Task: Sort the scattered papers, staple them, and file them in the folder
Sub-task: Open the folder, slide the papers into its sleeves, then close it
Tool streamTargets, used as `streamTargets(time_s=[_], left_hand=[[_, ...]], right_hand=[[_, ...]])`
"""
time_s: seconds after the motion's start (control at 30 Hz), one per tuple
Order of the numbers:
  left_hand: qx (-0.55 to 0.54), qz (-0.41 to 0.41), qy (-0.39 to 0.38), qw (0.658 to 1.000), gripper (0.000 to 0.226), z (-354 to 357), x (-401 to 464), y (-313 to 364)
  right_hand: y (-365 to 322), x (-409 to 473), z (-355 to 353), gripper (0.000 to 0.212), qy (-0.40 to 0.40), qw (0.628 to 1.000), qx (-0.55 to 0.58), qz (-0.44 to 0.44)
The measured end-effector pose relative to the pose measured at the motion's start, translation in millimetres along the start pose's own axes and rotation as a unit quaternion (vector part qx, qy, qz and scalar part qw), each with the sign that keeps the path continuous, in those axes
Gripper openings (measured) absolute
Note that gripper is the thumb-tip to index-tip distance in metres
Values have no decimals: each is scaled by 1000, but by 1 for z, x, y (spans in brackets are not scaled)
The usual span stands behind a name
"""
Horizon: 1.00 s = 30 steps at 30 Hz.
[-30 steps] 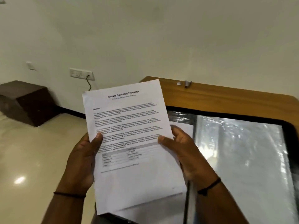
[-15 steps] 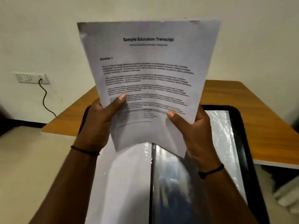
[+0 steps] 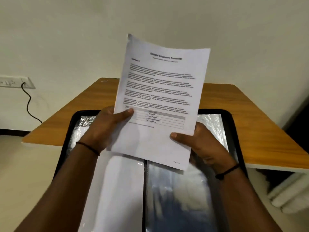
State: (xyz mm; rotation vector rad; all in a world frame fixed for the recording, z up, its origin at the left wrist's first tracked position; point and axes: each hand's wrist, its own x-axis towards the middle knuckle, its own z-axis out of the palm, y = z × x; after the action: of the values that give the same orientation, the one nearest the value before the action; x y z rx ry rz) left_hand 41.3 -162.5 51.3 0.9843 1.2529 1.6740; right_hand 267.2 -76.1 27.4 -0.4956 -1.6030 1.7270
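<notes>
Both hands are up off the surface point(image 3: 260, 118), and the papers point(image 3: 160, 101) they hold screen the middle of the open folder point(image 3: 234, 131). Under the sheets there's a gap down to the plastic sleeves point(image 3: 177, 198), free along the near half. Bare wood lies open behind and right of the folder. The wall point(image 3: 150, 22) closes off the far edge.

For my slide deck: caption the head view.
Both hands, left and right, hold printed papers above an open folder on a wooden table.

Two hands point(image 3: 107, 129), one folder point(image 3: 234, 124), papers point(image 3: 160, 97) perhaps several.
</notes>
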Motion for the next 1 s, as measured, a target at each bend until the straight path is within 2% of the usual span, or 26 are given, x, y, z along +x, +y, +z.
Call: streamTargets(time_s=[0.07,0.17,0.3,0.4,0.5,0.57,0.6,0.67,0.7,0.73,0.8,0.9,1.0], left_hand=[[33,-21,-29,999,32,-4,12,7],[16,-50,-37,998,32,-3,21,-1],[53,-23,-15,998,28,1,25,-12],[109,-13,-34,993,28,1,33,-4],[172,19,-40,984,29,10,50,13],[213,88,31,973,28,20,68,23],[237,134,107,956,26,25,75,24],[262,219,280,897,18,34,76,19],[273,255,319,871,13,39,73,12],[299,280,317,855,9,43,68,-2],[374,314,238,839,6,56,59,-33],[484,325,138,801,7,69,51,-71],[550,322,84,766,19,78,50,-86]], right_hand=[[-3,2,-6,35,18,1000,12,-6],[-3,4,-15,37,41,999,25,-2],[0,4,-27,40,53,997,25,42],[-2,6,-35,40,65,996,6,57],[-12,16,-39,40,91,995,-16,36],[-22,26,-43,36,122,992,-12,8],[-27,31,-46,34,134,991,-8,-3],[-35,42,-54,31,146,989,-17,-27],[-40,48,-60,31,152,987,-31,-41],[-43,53,-64,31,156,986,-43,-49],[-48,63,-72,29,166,982,-65,-55],[-54,76,-80,28,170,980,-88,-53],[-60,82,-84,28,175,980,-80,-58]])
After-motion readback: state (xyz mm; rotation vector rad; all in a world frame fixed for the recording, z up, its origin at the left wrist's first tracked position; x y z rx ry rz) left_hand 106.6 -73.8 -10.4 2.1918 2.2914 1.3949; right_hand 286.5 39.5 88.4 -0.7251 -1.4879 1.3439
